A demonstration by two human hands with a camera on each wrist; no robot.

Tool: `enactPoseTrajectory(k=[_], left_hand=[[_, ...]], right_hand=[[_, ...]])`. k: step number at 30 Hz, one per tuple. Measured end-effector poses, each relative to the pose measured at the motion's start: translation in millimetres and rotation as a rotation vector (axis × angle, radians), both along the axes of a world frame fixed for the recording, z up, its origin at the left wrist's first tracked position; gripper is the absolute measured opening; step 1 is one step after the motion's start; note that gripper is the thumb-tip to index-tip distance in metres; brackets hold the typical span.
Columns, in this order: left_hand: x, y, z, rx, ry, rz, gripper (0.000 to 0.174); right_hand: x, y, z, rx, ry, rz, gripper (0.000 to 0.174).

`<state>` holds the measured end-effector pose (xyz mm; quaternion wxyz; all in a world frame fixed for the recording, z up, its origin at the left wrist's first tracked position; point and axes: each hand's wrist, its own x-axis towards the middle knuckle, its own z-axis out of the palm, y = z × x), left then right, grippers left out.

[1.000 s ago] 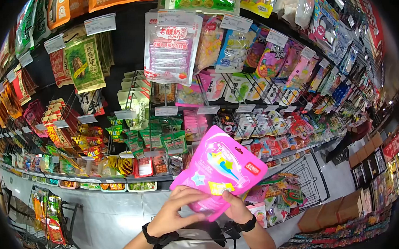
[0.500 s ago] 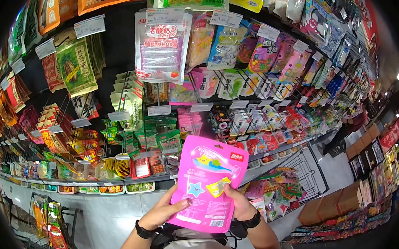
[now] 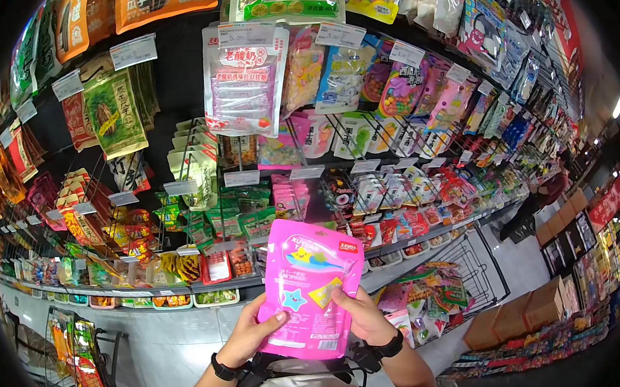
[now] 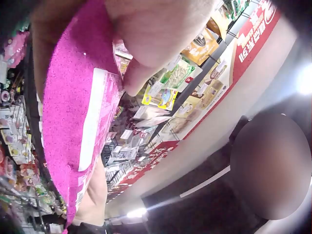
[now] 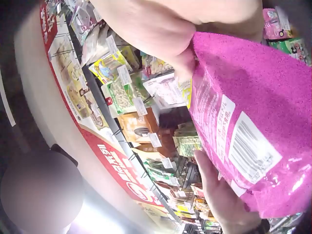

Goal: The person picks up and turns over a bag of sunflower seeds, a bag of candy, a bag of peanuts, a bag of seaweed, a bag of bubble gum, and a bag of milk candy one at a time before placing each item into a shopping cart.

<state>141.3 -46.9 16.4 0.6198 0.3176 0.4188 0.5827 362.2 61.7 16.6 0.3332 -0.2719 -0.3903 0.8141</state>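
A bright pink snack pouch (image 3: 309, 321) with star pictures and a barcode is held upright in front of the body. At its left edge the left hand (image 3: 250, 330) grips it, thumb on the printed face. The right hand (image 3: 364, 315) grips the opposite edge, its thumb by the yellow patch. In the left wrist view the pouch (image 4: 73, 107) appears side-on, with the left hand (image 4: 151, 34) above it. From the right wrist the barcode side of the pouch (image 5: 253, 146) shows, and the right hand (image 5: 180, 24) pinches its edge. Fingers behind the pouch are hidden.
Ahead stands a shelf with hanging snack bags, including a white yogurt candy bag (image 3: 245, 84). A wire cart (image 3: 86, 356) with packets is at lower left. Another cart (image 3: 481, 261) at right holds a pile of colourful bags (image 3: 430, 292). Cardboard boxes (image 3: 506, 320) stand at far right.
The pouch has turned from a tilt to nearly upright, its printed face toward the head camera, and shifted left. The left hand has moved from the lower front to the pouch's left edge.
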Motion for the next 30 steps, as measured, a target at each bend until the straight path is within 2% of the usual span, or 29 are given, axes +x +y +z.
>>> enactPoseTrajectory(k=[14, 30], left_hand=[[6.3, -0.7, 0.8, 0.021, 0.105, 0.087, 0.034], [6.0, -17.9, -4.9, -0.011, 0.063, 0.097, 0.032]], right_hand=[[-4.2, -3.3, 2.1, 0.001, 0.037, 0.007, 0.047], [-6.3, -21.1, 5.0, -0.031, 0.029, 0.002, 0.046]])
